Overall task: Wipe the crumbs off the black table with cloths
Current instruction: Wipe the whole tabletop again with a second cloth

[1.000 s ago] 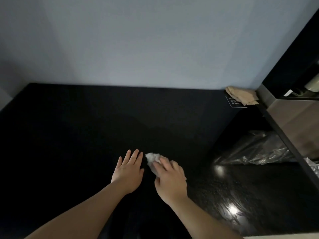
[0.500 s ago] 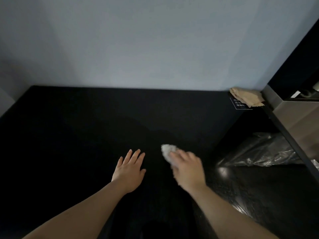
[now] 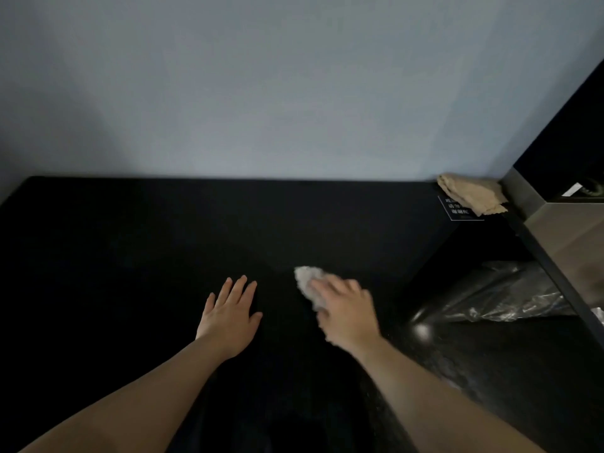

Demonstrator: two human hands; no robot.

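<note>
The black table [image 3: 137, 256] fills the lower part of the view and runs back to a pale wall. My left hand [image 3: 228, 318] lies flat on the tabletop with its fingers straight and spread. To its right, my right hand [image 3: 346, 313] holds a crumpled white cloth [image 3: 307, 279] down against the table, and the wad sticks out past the fingertips. The dark surface shows no crumbs that I can make out.
A beige cloth [image 3: 470, 192] lies bunched in the far right corner, partly over a small dark label [image 3: 457, 209]. A clear plastic bag [image 3: 510, 295] sits below the table's right edge. A dark-framed cabinet [image 3: 562, 223] stands at the right.
My right hand slid the white cloth to the right, away from my left hand, and has moved little in the last half second. The left hand stayed flat in place.
</note>
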